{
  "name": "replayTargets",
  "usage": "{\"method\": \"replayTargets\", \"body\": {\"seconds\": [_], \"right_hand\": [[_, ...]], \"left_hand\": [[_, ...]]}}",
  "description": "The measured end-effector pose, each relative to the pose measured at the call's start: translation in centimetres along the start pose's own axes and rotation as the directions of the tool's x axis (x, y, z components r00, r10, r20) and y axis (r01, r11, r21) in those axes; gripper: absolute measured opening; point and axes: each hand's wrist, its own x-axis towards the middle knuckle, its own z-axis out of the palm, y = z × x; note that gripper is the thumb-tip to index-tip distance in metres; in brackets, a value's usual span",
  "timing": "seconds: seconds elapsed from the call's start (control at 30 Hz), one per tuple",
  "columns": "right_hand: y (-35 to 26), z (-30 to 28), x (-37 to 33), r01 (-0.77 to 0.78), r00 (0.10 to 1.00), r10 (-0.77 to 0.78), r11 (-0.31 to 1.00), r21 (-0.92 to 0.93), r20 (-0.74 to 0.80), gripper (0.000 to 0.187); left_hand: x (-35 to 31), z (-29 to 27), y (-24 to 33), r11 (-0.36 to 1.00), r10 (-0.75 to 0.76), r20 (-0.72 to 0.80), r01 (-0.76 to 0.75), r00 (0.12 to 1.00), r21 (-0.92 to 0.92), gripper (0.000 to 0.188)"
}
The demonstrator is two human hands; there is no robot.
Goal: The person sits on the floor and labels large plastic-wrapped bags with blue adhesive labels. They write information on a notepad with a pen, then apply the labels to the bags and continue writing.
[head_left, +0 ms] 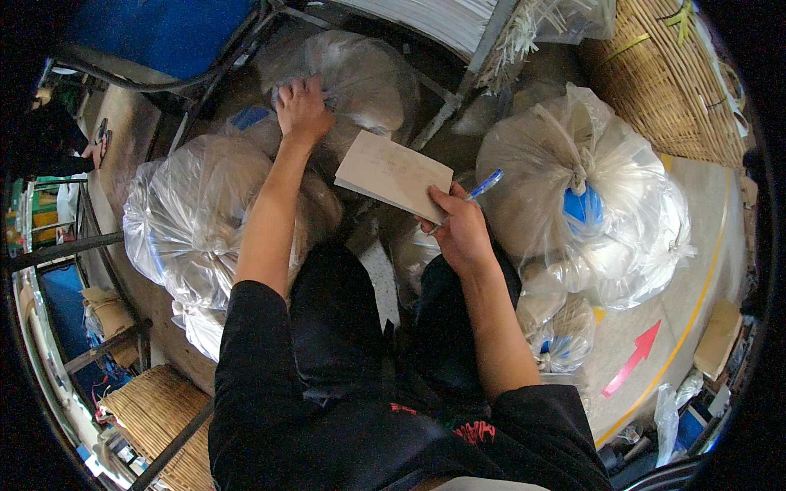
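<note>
My right hand [463, 225] is closed around a folded sheet of light card [395, 173] with faint smudges on its face. A blue pen [485, 186] is tucked in the same hand and slants up past the card. Stretched forward, my left hand [303, 112] has its fingers bent onto a large clear plastic bag [360, 78]; the fingertips are partly hidden. A blue patch [250, 119] shows beside that wrist. Under my left forearm bulges another filled clear bag [201, 204]. Right of the card stands a big knotted bag [565, 164] with a blue piece at its knot.
A smaller bag [561, 331] lies by my right leg. Woven baskets [663, 74] stand at the far right, and a wicker surface [160, 417] at lower left. Metal frame bars [450, 106] cross ahead. The floor bears a red arrow [633, 358] and yellow line. Another person's hand [98, 150] shows far left.
</note>
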Motion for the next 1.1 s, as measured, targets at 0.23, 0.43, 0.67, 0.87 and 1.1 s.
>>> {"method": "replayTargets", "body": {"seconds": [0.23, 0.43, 0.67, 0.87, 1.1], "right_hand": [[-0.1, 0.2, 0.1, -0.034, 0.998, 0.032, 0.999, -0.040, -0.048, 0.029], [0.2, -0.2, 0.2, -0.071, 0.997, 0.071, 0.997, -0.009, 0.010, 0.032], [0.3, -0.2, 0.2, -0.108, 0.994, 0.107, 0.993, 0.036, 0.030, 0.035], [0.1, -0.4, 0.3, -0.109, 0.992, 0.107, 0.994, 0.029, 0.069, 0.036], [-0.5, 0.1, 0.1, -0.114, 0.993, 0.113, 0.991, 0.066, 0.024, 0.035]], "left_hand": [[2.9, -0.7, -1.0, 0.992, 0.034, 0.382, -0.079, 0.923, 0.101, 0.040], [6.2, 2.2, -2.9, 0.923, 0.068, 0.344, -0.189, 0.937, 0.334, 0.040], [7.1, 2.5, -2.9, 0.911, 0.154, 0.381, -0.280, 0.912, 0.303, 0.029], [6.8, 1.7, -3.2, 0.858, 0.286, 0.225, -0.354, 0.931, 0.373, 0.023], [8.5, -0.8, -2.5, 0.924, 0.338, 0.072, -0.345, 0.939, 0.162, 0.016]]}}
